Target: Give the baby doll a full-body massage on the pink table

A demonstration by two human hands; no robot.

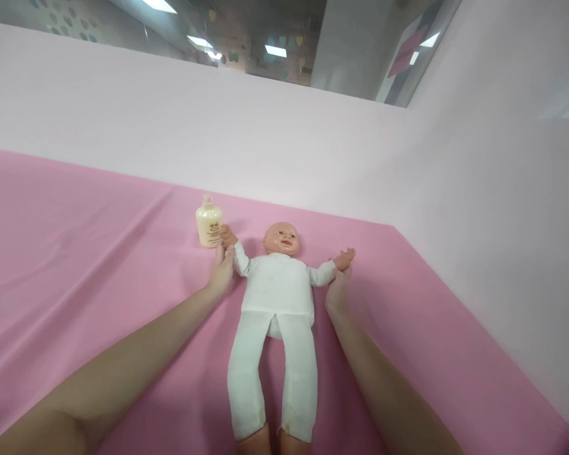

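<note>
A baby doll (278,284) in white clothes lies on its back on the pink sheet, head away from me and arms spread to both sides. My left hand (222,270) is closed around the doll's arm at the wrist, on the left side. On the other side my right hand (338,291) grips the doll's other wrist, with part of my fingers hidden behind it. Just beyond my left hand stands a pale yellow bottle (209,222) with a small dark print, close to the doll's hand.
The pink sheet (76,253) covers the padded surface and has some creases at the left. A white wall (194,126) borders it at the back and right. Above the back wall is a window (246,38) with ceiling lights showing in it.
</note>
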